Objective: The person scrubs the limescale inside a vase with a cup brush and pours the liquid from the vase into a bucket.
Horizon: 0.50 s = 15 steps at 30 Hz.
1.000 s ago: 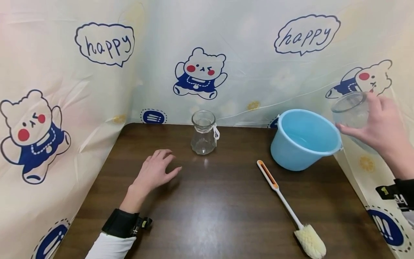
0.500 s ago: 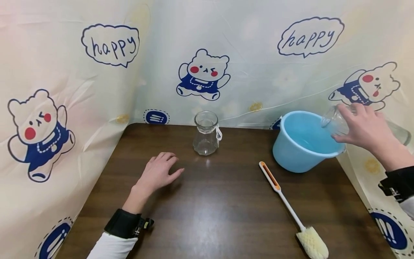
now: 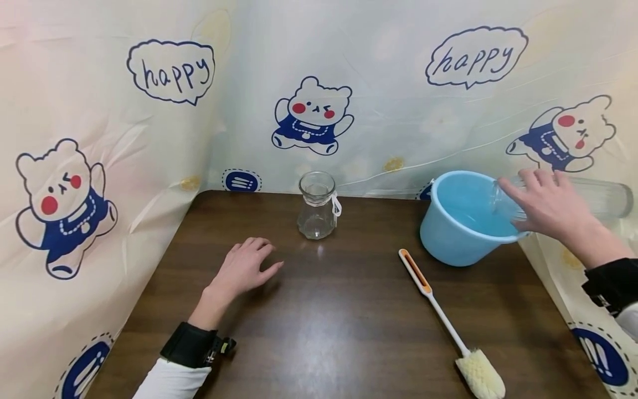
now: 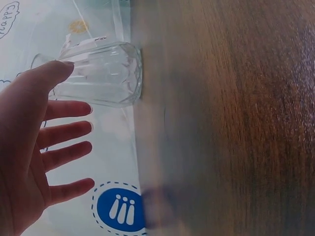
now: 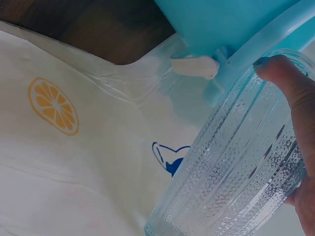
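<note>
My right hand (image 3: 555,208) grips a ribbed clear glass vase (image 3: 610,198) lying nearly level, its mouth over the right rim of a light blue bucket (image 3: 456,244). In the right wrist view, droplets coat the vase (image 5: 226,162), and the thumb lies near its mouth. The bucket stands at the back right, apparently with water inside. My left hand (image 3: 242,266) hangs loosely over the table with fingers spread and holds nothing. A smaller clear glass vase (image 3: 316,219) with a white ribbon stands upright beyond it; the left wrist view shows this vase (image 4: 103,73) behind the thumb.
A long white bottle brush (image 3: 445,321) with an orange inset in its handle and a cream head lies in front of the bucket. The dark wooden table (image 3: 319,310) is bordered by a patterned cloth (image 3: 389,111) at the back and sides.
My right hand has moved left and tipped the vase from near upright to almost level, bringing its mouth over the bucket. My left hand has barely moved.
</note>
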{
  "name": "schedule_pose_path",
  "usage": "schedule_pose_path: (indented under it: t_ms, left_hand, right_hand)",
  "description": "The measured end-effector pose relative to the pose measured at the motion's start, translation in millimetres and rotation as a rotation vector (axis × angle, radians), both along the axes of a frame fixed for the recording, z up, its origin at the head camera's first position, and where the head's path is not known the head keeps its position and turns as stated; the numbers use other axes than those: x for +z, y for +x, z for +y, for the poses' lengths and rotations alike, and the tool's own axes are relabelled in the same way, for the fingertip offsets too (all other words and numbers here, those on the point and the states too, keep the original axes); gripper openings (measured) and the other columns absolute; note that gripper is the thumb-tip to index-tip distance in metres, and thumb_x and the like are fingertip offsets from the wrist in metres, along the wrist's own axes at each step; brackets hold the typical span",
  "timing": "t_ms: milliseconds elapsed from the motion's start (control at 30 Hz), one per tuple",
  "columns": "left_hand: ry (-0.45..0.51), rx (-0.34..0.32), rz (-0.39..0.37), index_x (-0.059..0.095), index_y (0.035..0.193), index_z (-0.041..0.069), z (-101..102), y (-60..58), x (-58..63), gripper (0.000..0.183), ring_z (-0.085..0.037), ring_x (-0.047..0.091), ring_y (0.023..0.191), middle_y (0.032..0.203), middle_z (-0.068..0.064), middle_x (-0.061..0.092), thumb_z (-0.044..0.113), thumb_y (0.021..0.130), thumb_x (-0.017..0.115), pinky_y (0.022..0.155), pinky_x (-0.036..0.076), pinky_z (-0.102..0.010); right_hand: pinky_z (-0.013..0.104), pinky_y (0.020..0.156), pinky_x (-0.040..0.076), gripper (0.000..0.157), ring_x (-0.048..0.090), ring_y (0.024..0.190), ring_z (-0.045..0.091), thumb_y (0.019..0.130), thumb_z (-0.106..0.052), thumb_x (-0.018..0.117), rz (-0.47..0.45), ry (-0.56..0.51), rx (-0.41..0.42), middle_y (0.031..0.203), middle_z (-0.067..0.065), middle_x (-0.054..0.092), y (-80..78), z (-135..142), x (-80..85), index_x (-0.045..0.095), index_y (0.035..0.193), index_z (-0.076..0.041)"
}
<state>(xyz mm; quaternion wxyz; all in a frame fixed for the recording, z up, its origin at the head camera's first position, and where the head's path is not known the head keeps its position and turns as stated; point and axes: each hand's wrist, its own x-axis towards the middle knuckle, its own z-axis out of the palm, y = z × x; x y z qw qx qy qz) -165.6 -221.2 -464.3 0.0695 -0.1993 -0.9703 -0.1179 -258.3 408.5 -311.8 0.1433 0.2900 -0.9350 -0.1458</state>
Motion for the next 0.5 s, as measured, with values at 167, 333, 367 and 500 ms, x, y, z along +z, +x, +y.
schedule_pose_path:
  t_ms: [167,333,367,500]
  left_hand:
    - [0.001,-0.003,0.002,0.074,0.122,0.008,0.3,1.0,0.6,0.047,-0.034,0.060,0.119,0.125,-0.012,0.067,0.048,0.097,0.069,0.096,0.051,-0.062]
    - [0.000,0.001,0.001,0.074,0.122,0.008,0.3,0.7,1.7,0.047,-0.034,0.060,0.119,0.125,-0.012,0.068,0.047,0.097,0.070,0.096,0.051,-0.062]
    - [0.000,0.002,-0.003,0.074,0.122,0.008,0.5,0.9,1.9,0.047,-0.034,0.061,0.119,0.125,-0.012,0.068,0.047,0.097,0.069,0.097,0.051,-0.062]
    - [0.000,0.008,-0.018,0.074,0.123,0.007,0.3,1.3,1.9,0.048,-0.034,0.061,0.119,0.124,-0.012,0.068,0.048,0.097,0.069,0.098,0.050,-0.062]
  right_hand:
    - [0.077,0.093,0.039,0.110,0.045,0.117,0.059,0.049,-0.030,0.105,0.033,0.000,0.052,0.132,0.036,0.049,0.8,-3.5,-1.4,0.051,0.142,-0.013]
    - [0.078,0.094,0.038,0.112,0.044,0.117,0.059,0.046,-0.029,0.106,0.067,-0.009,0.084,0.133,0.036,0.047,-1.3,-4.2,-1.9,0.050,0.142,-0.012]
    - [0.078,0.094,0.039,0.113,0.045,0.117,0.059,0.045,-0.029,0.106,0.076,-0.010,0.094,0.132,0.036,0.047,-1.7,-4.3,-1.6,0.050,0.142,-0.011]
    - [0.078,0.093,0.039,0.115,0.045,0.116,0.060,0.042,-0.028,0.106,0.100,-0.022,0.112,0.131,0.037,0.048,0.2,-6.6,1.3,0.051,0.142,-0.011]
